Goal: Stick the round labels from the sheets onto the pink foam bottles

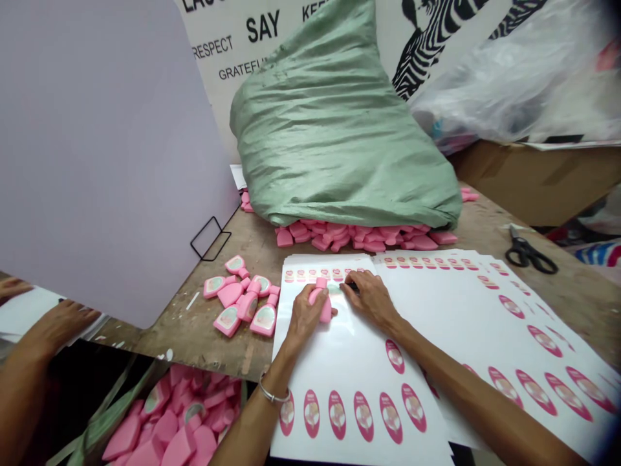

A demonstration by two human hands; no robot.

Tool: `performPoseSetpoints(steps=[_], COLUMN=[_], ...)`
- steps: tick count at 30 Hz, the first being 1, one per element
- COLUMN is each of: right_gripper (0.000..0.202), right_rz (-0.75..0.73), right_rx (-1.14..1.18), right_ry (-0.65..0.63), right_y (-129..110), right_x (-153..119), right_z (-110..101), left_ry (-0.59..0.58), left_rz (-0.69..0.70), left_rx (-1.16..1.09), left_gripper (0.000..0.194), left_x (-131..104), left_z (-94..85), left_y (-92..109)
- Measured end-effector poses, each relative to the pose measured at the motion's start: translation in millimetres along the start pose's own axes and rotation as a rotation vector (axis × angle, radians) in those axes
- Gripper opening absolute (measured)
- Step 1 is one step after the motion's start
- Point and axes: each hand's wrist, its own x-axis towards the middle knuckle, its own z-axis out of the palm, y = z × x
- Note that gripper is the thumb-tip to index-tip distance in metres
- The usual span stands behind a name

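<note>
The left grip (305, 307) is grasping a pink bottle (322, 304), thumb across its near face. The bottle lies at the right side of that grip, between the two grips; its long axis runs roughly away from the wearer, neck at the far end. The left grip is the nearer, being in contact; the right grip (356, 291) stands just beside, apart from the bottle, fingers bent low over the label sheet (349, 378). Whether the right grip is clenched on anything cannot be told: its fingertips are partly covered, and a dark patch beneath them is unclear. Left of the grips, labelled bottles (241, 296) lie on the surface (182, 317); right, further sheets (436, 310) and, well apart, scissors (528, 254). Beyond is a green sack (344, 142), hiding part of a pink heap (354, 236). At far left, another person's hand (63, 323) is visible, the body cut off.
</note>
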Motion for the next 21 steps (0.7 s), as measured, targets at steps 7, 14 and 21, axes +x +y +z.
performPoseSetpoints(steps=[7, 14, 21], right_gripper=[0.014, 0.015, 0.016], right_rz=[0.047, -0.01, -0.131], right_rx=[0.045, -0.08, -0.164], right_ry=[0.039, 0.013, 0.094], right_y=[1.7, -2.2, -2.0], right_x=[0.2, -0.5, -0.6], right_z=[0.6, 0.7, 2.1], left_ry=[0.0, -0.005, -0.007], left_rz=[-0.002, 0.004, 0.004], left_rx=[0.01, 0.007, -0.015], left_gripper=[0.041, 0.04, 0.043], left_x=[-1.2, -0.4, 0.4], left_z=[-0.1, -0.2, -0.3], left_y=[1.6, 0.1, -0.7])
